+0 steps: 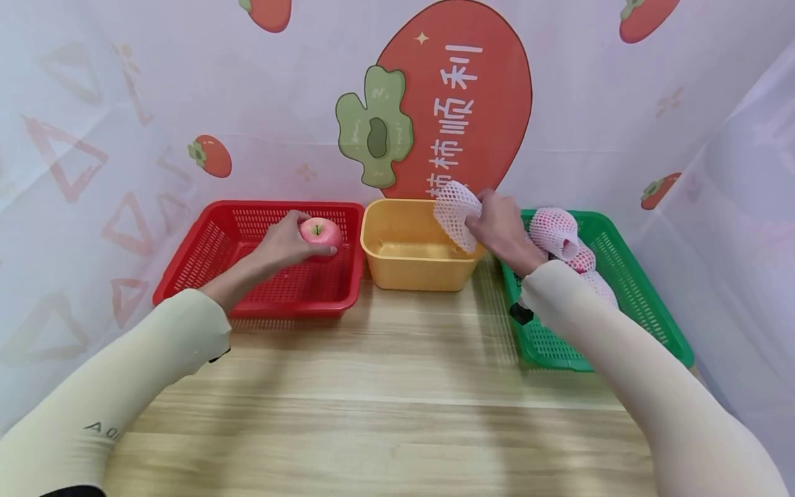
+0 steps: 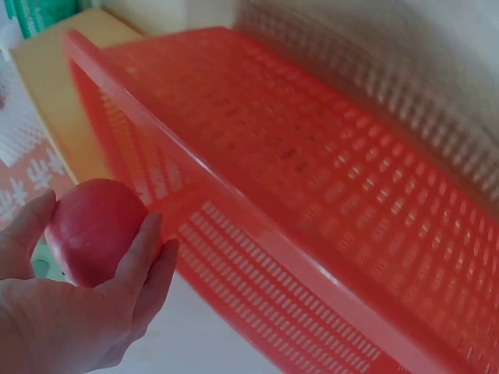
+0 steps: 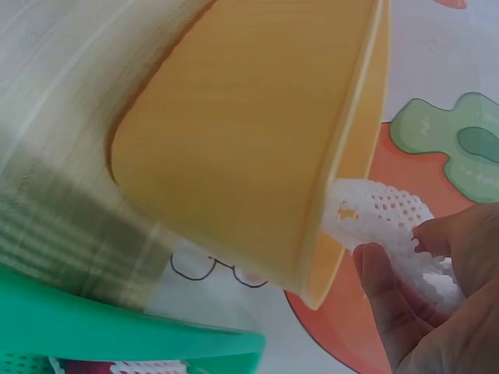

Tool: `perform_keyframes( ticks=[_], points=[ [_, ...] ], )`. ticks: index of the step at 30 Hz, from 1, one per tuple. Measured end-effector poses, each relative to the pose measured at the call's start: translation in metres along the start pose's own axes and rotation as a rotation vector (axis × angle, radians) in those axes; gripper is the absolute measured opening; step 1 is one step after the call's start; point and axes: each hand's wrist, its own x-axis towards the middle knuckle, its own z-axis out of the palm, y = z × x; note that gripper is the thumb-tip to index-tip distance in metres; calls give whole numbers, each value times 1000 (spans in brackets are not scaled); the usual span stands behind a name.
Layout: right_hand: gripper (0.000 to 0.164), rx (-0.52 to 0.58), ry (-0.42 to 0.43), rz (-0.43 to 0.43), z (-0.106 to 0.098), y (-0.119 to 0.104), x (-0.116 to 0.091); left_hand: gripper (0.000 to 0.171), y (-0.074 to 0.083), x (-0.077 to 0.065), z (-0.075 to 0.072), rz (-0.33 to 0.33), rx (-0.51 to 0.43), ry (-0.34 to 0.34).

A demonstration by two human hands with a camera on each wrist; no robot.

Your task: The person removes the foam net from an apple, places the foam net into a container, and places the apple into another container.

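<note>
A bare pink-red apple is gripped in my left hand, thumb on one side and fingers on the other. The hand holds it over the red basket, near that basket's right side. My right hand pinches a white foam net sleeve above the right part of the yellow bin. In the right wrist view the foam net hangs by the bin's rim, its mesh loose and without fruit inside.
At the right stands a green basket holding several apples in foam nets, partly behind my right forearm. The three containers line up along the back of the wooden table. A printed cloth hangs close behind them.
</note>
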Motion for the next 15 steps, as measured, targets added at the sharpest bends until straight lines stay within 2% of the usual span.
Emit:
perform_keyframes(
  ticks=[8, 12, 15],
  points=[
    [52, -107, 48, -40, 11, 2, 0, 87, -10, 34, 1, -44, 58, -11],
    [64, -167, 66, -58, 8, 3, -3, 86, -12, 49, 5, -85, 60, -21],
    [69, -167, 57, -69, 2, 4, -6, 85, -13, 56, 7, -103, 73, -26]
  ],
)
